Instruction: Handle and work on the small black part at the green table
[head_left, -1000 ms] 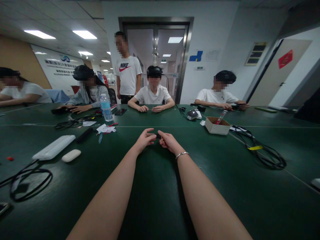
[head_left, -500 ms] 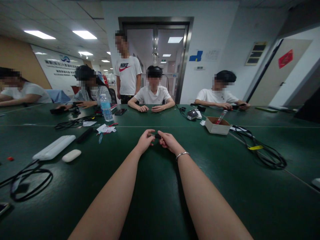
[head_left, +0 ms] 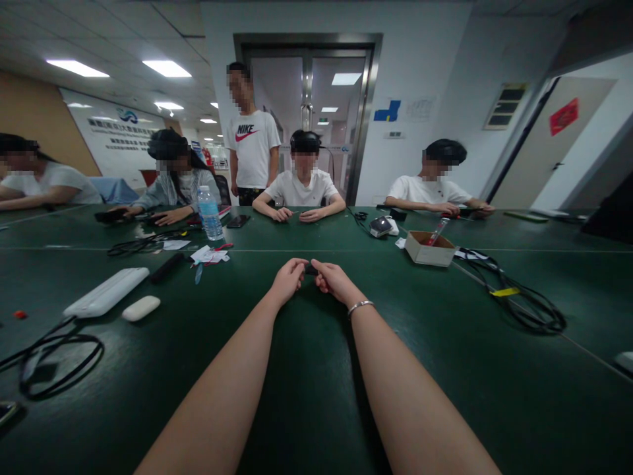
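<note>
Both my arms reach forward over a dark green table (head_left: 306, 396). My left hand (head_left: 287, 280) and my right hand (head_left: 332, 280) meet at the middle of the table, fingers curled. Between their fingertips they pinch a small black object (head_left: 311, 269), too small to name. A silver bracelet (head_left: 359, 306) circles my right wrist.
A white power strip (head_left: 106, 291), a white oval case (head_left: 141, 307) and black cable loops (head_left: 54, 359) lie at left. A water bottle (head_left: 210, 213), papers, a cardboard box (head_left: 429, 248) and coiled cables (head_left: 524, 303) lie farther off. Several people sit around the table; one stands.
My left fingers have curled in closer around the small black object. Both hands stay at the same spot. A person at far left shifted their hands.
</note>
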Motion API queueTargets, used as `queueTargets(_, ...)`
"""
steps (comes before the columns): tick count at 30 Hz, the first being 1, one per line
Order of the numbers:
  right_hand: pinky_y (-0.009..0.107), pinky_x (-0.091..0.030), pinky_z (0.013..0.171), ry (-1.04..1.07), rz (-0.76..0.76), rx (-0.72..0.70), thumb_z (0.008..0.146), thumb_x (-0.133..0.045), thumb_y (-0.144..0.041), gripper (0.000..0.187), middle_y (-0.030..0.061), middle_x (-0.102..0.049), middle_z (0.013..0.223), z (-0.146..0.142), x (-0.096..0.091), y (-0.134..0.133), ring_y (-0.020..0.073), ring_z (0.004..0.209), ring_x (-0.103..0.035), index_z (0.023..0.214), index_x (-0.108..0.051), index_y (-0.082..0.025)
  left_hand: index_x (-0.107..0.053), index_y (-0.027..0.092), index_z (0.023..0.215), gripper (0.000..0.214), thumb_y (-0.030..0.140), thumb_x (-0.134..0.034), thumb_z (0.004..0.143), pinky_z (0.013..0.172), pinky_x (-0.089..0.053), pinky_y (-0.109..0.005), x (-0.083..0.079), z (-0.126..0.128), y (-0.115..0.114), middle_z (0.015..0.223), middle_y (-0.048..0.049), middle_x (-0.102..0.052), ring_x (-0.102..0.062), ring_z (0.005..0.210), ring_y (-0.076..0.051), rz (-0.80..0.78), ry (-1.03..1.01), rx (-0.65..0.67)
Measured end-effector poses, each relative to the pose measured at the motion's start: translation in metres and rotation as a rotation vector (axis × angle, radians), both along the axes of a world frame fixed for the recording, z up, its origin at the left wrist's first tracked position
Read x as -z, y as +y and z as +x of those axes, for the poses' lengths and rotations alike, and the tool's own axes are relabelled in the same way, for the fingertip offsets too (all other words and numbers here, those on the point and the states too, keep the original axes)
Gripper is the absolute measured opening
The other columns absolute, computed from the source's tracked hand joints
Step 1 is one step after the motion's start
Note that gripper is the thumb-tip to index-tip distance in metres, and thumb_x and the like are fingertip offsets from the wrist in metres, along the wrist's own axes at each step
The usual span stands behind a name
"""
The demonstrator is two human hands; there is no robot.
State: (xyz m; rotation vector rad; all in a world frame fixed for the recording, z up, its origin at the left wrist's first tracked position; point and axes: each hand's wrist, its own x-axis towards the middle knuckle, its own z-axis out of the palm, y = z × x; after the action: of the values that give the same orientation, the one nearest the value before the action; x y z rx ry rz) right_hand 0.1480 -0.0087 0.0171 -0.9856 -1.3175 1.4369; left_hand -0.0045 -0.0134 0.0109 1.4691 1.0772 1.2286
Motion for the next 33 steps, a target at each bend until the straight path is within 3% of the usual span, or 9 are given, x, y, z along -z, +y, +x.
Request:
queueTargets(3, 0.016, -0.031, 0.031, 0.011, -0.022, 0.004, 0.086, -0.061, -0.042, 0.034, -0.0023, -0.051, 0.046, 0.0002, -0.0005, -0.0007, 0.0062, 0.033, -0.038, 0.07, -0.049, -0.015, -0.054, 0.017, 0.106, 0.031, 0.027, -0.058, 0.077, 0.045, -0.038, -0.016, -0.0002, -0.0005, 0.0011, 0.077, -0.0006, -0.054, -0.05, 0.054, -0.007, -0.007, -0.024, -0.033)
queueTargets(6, 0.016, -0.031, 0.031, 0.008, -0.018, -0.006, 0.087, -0.06, -0.042, 0.034, -0.0017, -0.052, 0.047, 0.0004, -0.0008, -0.0016, 0.0065, 0.034, -0.04, 0.07, -0.049, -0.015, -0.056, 0.016, 0.103, 0.026, 0.032, -0.049, 0.083, 0.042, -0.034, -0.016, -0.0001, -0.0013, 0.0021, 0.071, -0.0005, -0.052, -0.047, 0.05, -0.007, -0.032, -0.019, -0.018)
queueTargets(10, 0.016, -0.033, 0.032, 0.009, -0.01, -0.004, 0.086, -0.061, -0.042, 0.034, -0.002, -0.051, 0.047, 0.0007, -0.0003, -0.0015, 0.0064, 0.034, -0.039, 0.07, -0.049, -0.015, -0.057, 0.018, 0.104, 0.028, 0.025, -0.053, 0.078, 0.043, -0.034, -0.015, 0.0019, -0.0019, 0.0032, 0.074, -0.0003, -0.053, -0.048, 0.055, -0.008, 0.002, -0.004, -0.031)
queueTargets(21, 0.016, -0.032, 0.031, 0.002, -0.014, -0.004, 0.086, -0.061, -0.042, 0.033, -0.0018, -0.052, 0.047, 0.0001, 0.0014, 0.0014, 0.0069, 0.034, -0.041, 0.072, -0.051, -0.015, -0.06, 0.014, 0.098, 0.027, 0.032, -0.049, 0.082, 0.039, -0.029, -0.016, 0.001, -0.0007, 0.0031, 0.057, 0.0027, -0.047, -0.039, 0.043, -0.006, -0.035, -0.055, -0.021)
queueTargets(25, 0.016, -0.033, 0.032, -0.001, -0.028, 0.005, 0.087, -0.06, -0.042, 0.034, -0.0017, -0.052, 0.047, 0.0001, 0.0016, 0.0011, 0.007, 0.033, -0.041, 0.071, -0.05, -0.015, -0.059, 0.015, 0.1, 0.028, 0.031, -0.058, 0.077, 0.043, -0.035, -0.017, -0.0009, -0.0015, 0.0017, 0.061, 0.0018, -0.052, -0.045, 0.046, -0.007, -0.029, -0.077, -0.028)
queueTargets(33, 0.016, -0.034, 0.032, -0.002, -0.038, 0.005, 0.086, -0.061, -0.042, 0.033, -0.0013, -0.054, 0.049, 0.0, 0.0015, 0.0009, 0.0068, 0.034, -0.043, 0.071, -0.05, -0.015, -0.059, 0.014, 0.1, 0.03, 0.038, -0.054, 0.081, 0.042, -0.035, -0.017, 0.0, -0.0009, 0.0012, 0.06, 0.0022, -0.052, -0.044, 0.045, -0.006, -0.016, -0.074, -0.015)
